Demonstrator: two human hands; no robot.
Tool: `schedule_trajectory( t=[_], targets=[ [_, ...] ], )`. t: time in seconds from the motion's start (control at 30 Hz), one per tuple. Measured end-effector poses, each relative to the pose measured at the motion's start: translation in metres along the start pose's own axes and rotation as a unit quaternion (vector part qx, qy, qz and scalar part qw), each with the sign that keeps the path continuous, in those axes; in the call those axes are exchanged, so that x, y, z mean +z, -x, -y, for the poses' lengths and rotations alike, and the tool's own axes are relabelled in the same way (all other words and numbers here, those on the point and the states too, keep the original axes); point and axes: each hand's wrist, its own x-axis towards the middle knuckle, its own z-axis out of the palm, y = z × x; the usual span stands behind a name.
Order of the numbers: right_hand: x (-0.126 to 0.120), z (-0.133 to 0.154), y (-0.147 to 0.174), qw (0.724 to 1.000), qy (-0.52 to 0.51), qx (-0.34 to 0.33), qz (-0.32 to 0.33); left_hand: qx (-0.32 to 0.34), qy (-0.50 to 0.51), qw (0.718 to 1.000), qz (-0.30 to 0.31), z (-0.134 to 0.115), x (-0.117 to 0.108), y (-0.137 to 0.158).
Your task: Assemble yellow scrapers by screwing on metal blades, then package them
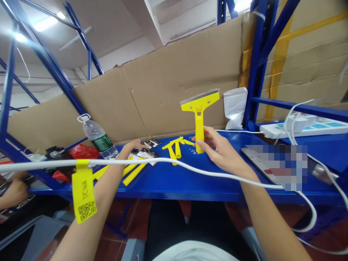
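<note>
My right hand (214,146) is closed round the lower handle of a yellow scraper (199,123), held upright above the table. Its wide head carries a metal blade along the top and two screws. My left hand (133,145) reaches to the printed black-and-white cards (150,143), its fingers stretched out over their near edge; the fingertips are partly hidden. Between the hands lie yellow scraper parts (174,148), with small screws (193,150) scattered beside them. More yellow handles (135,173) rest near my left forearm.
A white cable (163,159) with a yellow tag (83,192) crosses in front of both arms. A water bottle (99,139) leans at the left. On the right are a phone (261,163), a power strip (323,127) and a white pouch (235,107). Another person's hand (15,192) shows far left.
</note>
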Motion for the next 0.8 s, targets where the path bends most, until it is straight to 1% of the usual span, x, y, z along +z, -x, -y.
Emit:
schedule_trajectory(
  t=[0.13,0.3,0.4,0.5,0.57,0.63,0.67,0.73,0.8],
  targets=[
    [0.001,-0.002,-0.001,1.0,0.008,0.005,0.002,-0.047,-0.034,0.998,0.031,0.012,0.001,-0.006],
    [0.002,-0.003,-0.001,1.0,0.022,0.01,0.007,-0.069,-0.054,0.996,0.017,0.022,0.002,-0.013],
    [0.002,-0.004,-0.001,1.0,0.02,0.009,0.008,-0.07,-0.054,0.996,-0.014,0.023,0.002,-0.021],
    [0.002,-0.005,-0.002,1.0,0.016,0.006,-0.003,-0.055,-0.043,0.995,-0.074,0.019,-0.003,-0.025],
    [0.003,-0.007,-0.002,1.0,0.012,0.002,-0.015,-0.033,-0.03,0.992,-0.117,0.01,-0.007,-0.024],
    [0.005,-0.009,-0.003,1.0,-0.001,-0.001,-0.026,0.004,0.01,0.989,-0.149,-0.005,-0.009,-0.015],
    [0.006,-0.01,-0.003,0.999,-0.013,-0.002,-0.032,0.042,0.093,0.98,-0.169,-0.014,-0.009,-0.009],
    [0.009,-0.012,-0.004,0.998,-0.047,-0.003,-0.042,0.108,0.265,0.943,-0.169,-0.035,-0.006,0.01],
    [0.011,-0.012,-0.005,0.995,-0.087,-0.004,-0.051,0.143,0.387,0.899,-0.147,-0.057,0.002,0.036]
  ],
)
